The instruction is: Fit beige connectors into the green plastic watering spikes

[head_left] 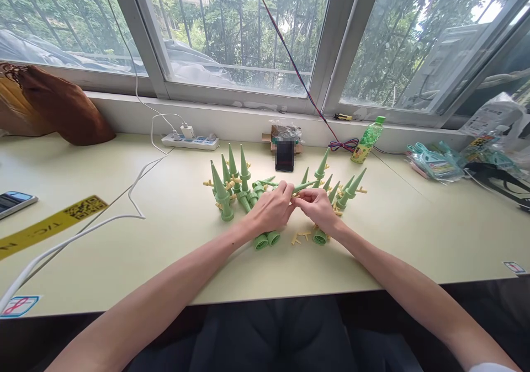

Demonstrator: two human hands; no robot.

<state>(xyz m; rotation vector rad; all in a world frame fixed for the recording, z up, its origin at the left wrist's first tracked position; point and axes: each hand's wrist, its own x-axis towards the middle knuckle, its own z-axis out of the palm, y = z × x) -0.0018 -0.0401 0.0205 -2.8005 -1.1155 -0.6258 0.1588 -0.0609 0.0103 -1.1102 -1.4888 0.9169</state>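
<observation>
My left hand (271,209) is closed around a green plastic cone (305,185), whose pointed end sticks out to the right. Close against it, my right hand (319,207) pinches at the cone's near end, where a bit of yellow shows between the fingers; most of that is hidden. On the left stand green cones with yellow branched pegs (223,195) stuck in them. More such cones (350,190) stand or lean on the right. Loose yellow pegs (304,235) lie below my hands. Open-ended green cones (261,243) lie by my left wrist, another (319,236) under my right.
Behind the cones a black phone (284,157) leans on a small box. A green drink bottle (367,140) tilts against the sill. On the left are a power strip (190,141), a white cable (134,195) and a brown bag (68,107). Plastic packets (436,162) lie right.
</observation>
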